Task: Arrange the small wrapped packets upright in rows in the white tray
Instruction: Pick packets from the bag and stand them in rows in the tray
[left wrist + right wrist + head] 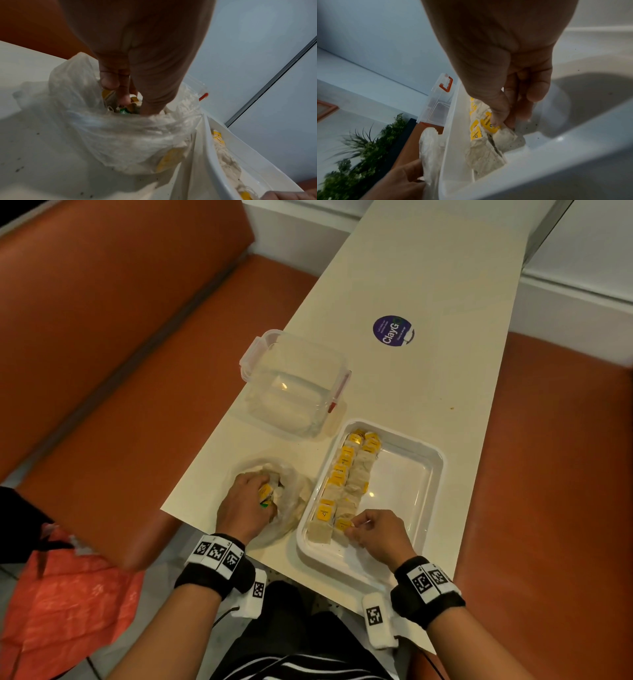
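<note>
The white tray [424, 470] lies on the table with two rows of small packets [342, 474] bearing yellow tags along its left wall. My right hand [356, 529] is at the near end of the second row and pinches a packet [503, 134] by its yellow tag [488, 123]. Left of the tray sits a thin plastic bag [294, 491] of loose packets. My left hand [265, 496] reaches into the bag [120, 135], fingers curled around packets [130, 105] with yellow and green tags.
A clear lidded plastic box [294, 385] stands behind the bag. A purple round sticker [393, 330] marks the table farther back. Orange bench seats flank the narrow table, and an orange bag [65, 594] lies on the floor at left. The tray's right half [397, 484] holds nothing.
</note>
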Demonstrator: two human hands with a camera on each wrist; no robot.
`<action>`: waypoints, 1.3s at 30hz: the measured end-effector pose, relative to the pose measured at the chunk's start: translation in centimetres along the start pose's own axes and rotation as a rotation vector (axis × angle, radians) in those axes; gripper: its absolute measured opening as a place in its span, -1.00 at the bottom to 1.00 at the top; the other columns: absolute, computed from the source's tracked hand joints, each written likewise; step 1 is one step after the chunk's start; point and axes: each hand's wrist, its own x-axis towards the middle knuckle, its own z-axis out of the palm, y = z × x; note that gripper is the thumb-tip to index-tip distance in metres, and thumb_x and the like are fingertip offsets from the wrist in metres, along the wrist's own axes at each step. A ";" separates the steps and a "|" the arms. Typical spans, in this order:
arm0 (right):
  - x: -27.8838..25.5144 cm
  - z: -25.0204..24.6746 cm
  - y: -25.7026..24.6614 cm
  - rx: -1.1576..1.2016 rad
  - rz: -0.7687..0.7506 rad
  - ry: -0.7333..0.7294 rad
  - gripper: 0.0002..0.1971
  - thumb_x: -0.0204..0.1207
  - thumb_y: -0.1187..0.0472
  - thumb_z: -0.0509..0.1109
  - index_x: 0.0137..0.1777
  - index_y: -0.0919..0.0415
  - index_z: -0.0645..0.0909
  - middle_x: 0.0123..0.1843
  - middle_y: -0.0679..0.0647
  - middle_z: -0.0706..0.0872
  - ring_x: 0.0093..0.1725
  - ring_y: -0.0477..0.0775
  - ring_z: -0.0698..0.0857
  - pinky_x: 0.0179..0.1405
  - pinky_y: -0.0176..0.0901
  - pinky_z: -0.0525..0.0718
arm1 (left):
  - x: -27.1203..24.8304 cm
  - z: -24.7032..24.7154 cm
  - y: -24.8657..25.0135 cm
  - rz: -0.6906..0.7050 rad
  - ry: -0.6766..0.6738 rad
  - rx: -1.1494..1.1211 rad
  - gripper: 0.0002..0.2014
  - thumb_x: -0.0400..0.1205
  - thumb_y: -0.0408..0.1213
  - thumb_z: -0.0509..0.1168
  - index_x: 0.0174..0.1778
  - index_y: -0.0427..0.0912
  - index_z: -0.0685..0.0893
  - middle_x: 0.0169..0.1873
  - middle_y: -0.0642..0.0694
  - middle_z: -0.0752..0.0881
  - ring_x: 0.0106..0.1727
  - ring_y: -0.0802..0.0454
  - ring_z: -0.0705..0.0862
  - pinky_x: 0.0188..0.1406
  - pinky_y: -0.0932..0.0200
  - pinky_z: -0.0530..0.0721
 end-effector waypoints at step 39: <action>-4.5 0.8 -11.7 0.066 -0.357 -0.134 -0.73 0.44 -0.01 0.70 0.10 -0.08 0.77 -0.05 -0.12 0.84 -0.25 -0.29 0.70 -0.23 -0.49 0.63 | -3.6 -6.3 -1.0 -0.270 -0.185 -1.260 -0.87 0.74 -0.41 0.36 0.07 -0.42 0.75 -0.13 -0.32 0.80 -0.22 -0.09 0.72 -0.47 0.18 0.61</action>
